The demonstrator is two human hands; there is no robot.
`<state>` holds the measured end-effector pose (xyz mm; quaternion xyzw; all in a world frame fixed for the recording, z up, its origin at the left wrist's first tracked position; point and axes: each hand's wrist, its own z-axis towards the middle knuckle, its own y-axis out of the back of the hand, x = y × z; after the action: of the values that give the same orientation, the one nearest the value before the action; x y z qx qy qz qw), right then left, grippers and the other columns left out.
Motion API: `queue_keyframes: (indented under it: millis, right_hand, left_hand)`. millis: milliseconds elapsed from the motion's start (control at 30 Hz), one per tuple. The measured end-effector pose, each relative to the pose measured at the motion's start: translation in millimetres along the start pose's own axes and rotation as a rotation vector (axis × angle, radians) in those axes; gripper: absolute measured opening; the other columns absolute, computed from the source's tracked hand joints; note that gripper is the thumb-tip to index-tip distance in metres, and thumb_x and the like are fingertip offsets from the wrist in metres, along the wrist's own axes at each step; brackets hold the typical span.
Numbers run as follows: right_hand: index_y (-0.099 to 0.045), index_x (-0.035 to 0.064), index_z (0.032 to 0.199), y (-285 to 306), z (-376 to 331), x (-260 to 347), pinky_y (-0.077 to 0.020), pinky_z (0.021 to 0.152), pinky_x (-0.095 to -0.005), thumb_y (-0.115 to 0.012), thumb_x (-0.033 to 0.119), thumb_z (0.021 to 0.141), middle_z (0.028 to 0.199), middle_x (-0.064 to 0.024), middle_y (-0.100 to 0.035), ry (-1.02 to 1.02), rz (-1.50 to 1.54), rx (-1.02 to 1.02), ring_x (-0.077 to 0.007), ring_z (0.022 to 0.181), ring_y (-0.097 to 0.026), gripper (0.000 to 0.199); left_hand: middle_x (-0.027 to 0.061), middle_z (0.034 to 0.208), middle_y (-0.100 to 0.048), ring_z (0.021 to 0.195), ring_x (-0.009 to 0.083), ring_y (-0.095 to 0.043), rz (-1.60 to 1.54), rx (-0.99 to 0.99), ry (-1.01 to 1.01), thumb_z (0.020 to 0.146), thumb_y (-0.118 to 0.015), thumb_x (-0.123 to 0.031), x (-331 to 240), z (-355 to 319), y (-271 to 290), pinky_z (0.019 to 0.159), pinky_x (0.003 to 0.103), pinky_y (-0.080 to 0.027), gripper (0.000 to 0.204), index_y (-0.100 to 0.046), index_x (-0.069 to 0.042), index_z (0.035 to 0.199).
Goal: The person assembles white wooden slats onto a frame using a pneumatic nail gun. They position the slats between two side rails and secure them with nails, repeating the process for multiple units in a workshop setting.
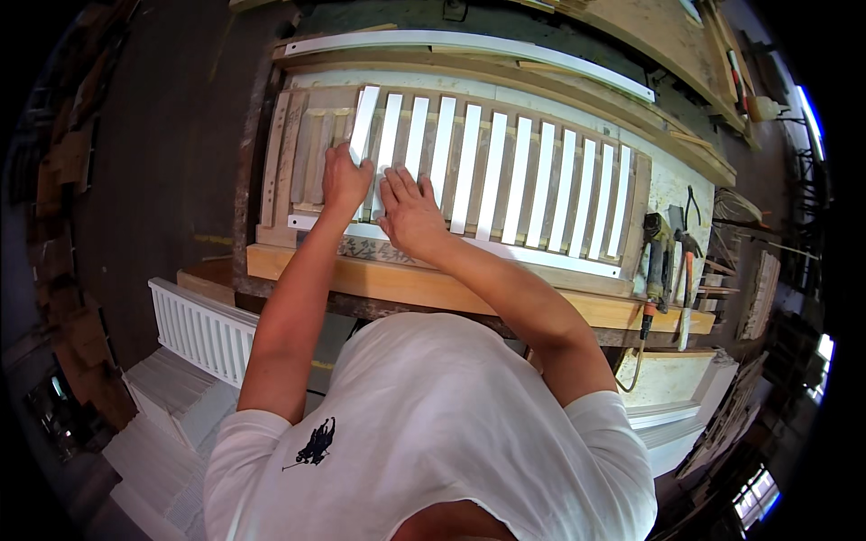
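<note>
A wooden jig frame (289, 144) lies on the workbench with several white slats (505, 171) set side by side in it. A white rail (541, 257) runs along the slats' near ends. My left hand (345, 180) grips the leftmost white slat (364, 122) near its lower end. Flat on the slats beside it rests my right hand (408, 212), fingers spread, pressing down on the second and third slats.
A long white strip (469, 45) lies behind the jig. A nail gun (657, 239), pliers and a screwdriver (686, 302) sit at the bench's right end. A finished white louvred panel (203, 329) and stacked white pieces (171, 406) stand below left.
</note>
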<state>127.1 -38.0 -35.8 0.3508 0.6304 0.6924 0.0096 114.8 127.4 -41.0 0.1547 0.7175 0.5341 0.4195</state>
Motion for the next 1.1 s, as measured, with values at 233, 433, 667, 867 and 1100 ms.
queue_keyframes:
  millis: [233,433,667,867,1100]
  right_hand:
    - [-0.034,-0.0057,0.140,-10.7,3.0,12.2,-0.0161,0.111,-0.0585,-0.050,0.038,0.091,0.150,-0.0210,-0.025,0.042,-0.131,0.069,-0.0368,0.141,-0.021,0.067]
    - [-0.034,-0.0054,0.140,-4.7,11.2,21.2,-0.0158,0.111,-0.0590,-0.050,0.036,0.092,0.151,-0.0210,-0.024,0.001,-0.021,0.111,-0.0366,0.141,-0.020,0.065]
    - [-0.034,-0.0056,0.140,-15.0,39.4,31.1,-0.0170,0.110,-0.0597,-0.051,0.037,0.092,0.151,-0.0208,-0.024,0.101,-0.100,0.125,-0.0361,0.141,-0.019,0.066]
    - [-0.035,-0.0050,0.140,-16.8,33.7,35.0,-0.0132,0.111,-0.0599,-0.050,0.036,0.092,0.153,-0.0191,-0.022,0.084,-0.089,0.192,-0.0354,0.142,-0.016,0.065]
    - [-0.033,-0.0049,0.141,-16.7,32.9,35.6,-0.0125,0.112,-0.0601,-0.049,0.036,0.093,0.153,-0.0192,-0.020,0.087,-0.089,0.196,-0.0351,0.143,-0.015,0.065]
  left_hand:
    - [0.0231,0.110,-0.057,0.103,0.0395,-0.055,-0.047,-0.052,-0.085,0.076,-0.067,-0.022,10.8,-1.8,-4.5,0.089,0.044,-0.046,0.048,-0.057,0.002,0.116]
    - [0.0222,0.108,-0.057,0.102,0.0388,-0.056,-0.041,-0.090,-0.033,0.077,-0.067,-0.022,27.9,6.3,2.6,0.088,0.044,-0.046,0.044,-0.059,0.002,0.113]
    - [0.0208,0.108,-0.056,0.101,0.0380,-0.057,-0.003,-0.058,-0.017,0.079,-0.067,-0.024,45.7,11.2,16.3,0.086,0.043,-0.047,0.047,-0.059,-0.001,0.119]
    - [0.0207,0.105,-0.057,0.098,0.0374,-0.057,-0.025,-0.110,-0.044,0.081,-0.067,-0.024,49.6,9.2,16.0,0.084,0.043,-0.047,0.046,-0.059,-0.003,0.121]
    - [0.0184,0.098,-0.055,0.096,0.0357,-0.056,0.134,-0.133,0.015,0.083,-0.064,-0.021,72.8,19.7,33.8,0.079,0.045,-0.047,0.041,-0.059,-0.006,0.121]
